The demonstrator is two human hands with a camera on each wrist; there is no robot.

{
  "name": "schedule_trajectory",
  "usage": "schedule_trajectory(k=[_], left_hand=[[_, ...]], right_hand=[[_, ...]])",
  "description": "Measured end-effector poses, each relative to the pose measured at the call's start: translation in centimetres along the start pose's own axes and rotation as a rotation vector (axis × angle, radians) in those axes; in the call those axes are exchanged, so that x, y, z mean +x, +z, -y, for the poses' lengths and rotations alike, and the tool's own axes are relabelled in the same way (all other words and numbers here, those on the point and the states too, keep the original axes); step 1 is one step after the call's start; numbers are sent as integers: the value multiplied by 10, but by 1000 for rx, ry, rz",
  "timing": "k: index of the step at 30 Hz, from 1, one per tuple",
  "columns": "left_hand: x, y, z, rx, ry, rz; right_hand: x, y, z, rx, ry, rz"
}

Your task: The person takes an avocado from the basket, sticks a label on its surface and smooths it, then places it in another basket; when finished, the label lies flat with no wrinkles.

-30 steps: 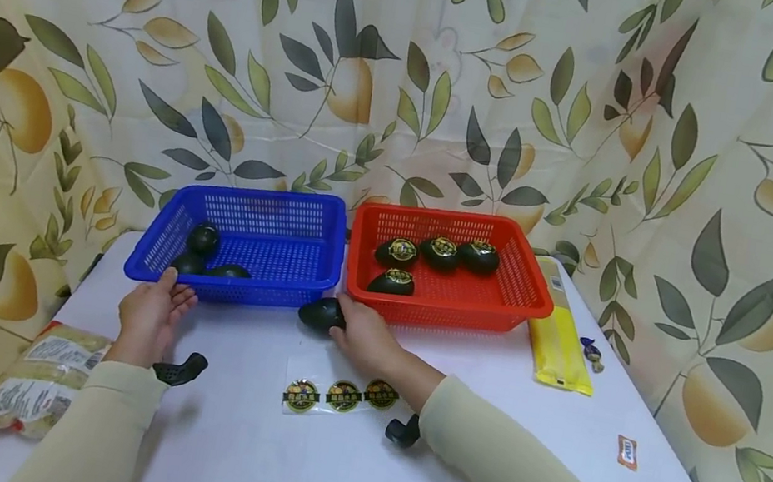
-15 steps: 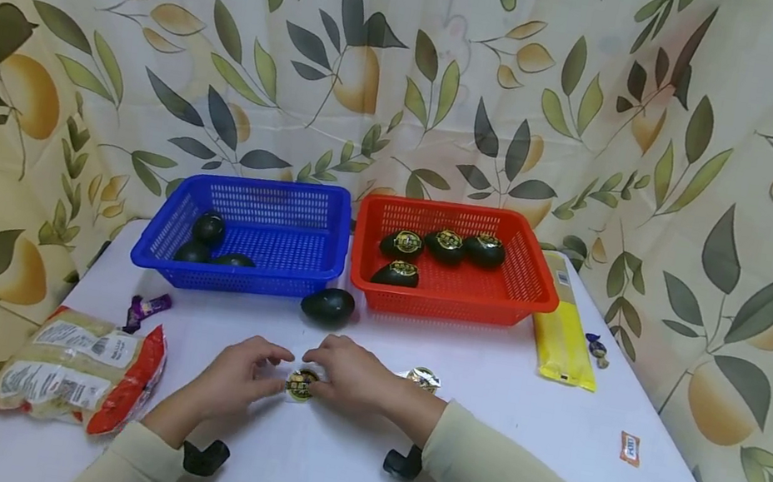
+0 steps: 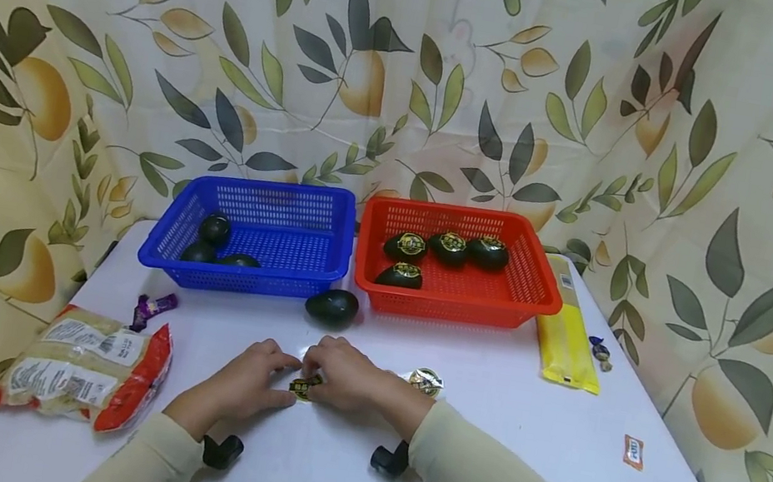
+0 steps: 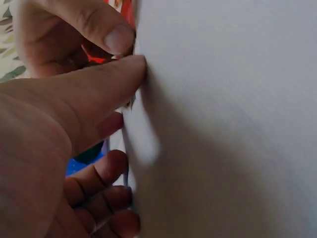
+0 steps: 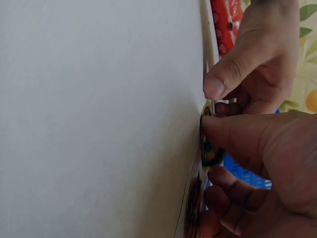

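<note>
Pinching a round sticker (image 3: pixel 304 387) between both hands, left hand (image 3: pixel 240 386) and right hand (image 3: pixel 348 376) seemingly peel it; beyond them one bare avocado (image 3: pixel 332 307) waits, four sit labelled, three unlabelled.

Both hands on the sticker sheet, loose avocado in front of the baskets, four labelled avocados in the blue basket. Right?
Not quite. The four labelled avocados are in the red basket; the blue basket holds three unlabelled ones, as the head view shows. The rest stands: left hand and right hand are on the sticker sheet, and the loose avocado lies in front of the baskets.
</note>
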State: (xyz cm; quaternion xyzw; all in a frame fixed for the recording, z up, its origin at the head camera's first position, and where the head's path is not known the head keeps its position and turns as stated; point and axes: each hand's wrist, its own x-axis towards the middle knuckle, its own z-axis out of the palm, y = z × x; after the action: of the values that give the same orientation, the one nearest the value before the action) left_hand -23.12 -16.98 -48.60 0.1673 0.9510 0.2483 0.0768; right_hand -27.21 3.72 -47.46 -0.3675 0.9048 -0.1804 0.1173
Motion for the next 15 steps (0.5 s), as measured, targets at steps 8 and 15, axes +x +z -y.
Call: schedule_trajectory(k=[8,15], left_hand=[[-1,0,4,-11,51,3],[8,-4,-11,-300,-93,-42]], right_hand=[[-5,-5,-8,273,-67,-45],[-11,-20,-22,611,100,-174]])
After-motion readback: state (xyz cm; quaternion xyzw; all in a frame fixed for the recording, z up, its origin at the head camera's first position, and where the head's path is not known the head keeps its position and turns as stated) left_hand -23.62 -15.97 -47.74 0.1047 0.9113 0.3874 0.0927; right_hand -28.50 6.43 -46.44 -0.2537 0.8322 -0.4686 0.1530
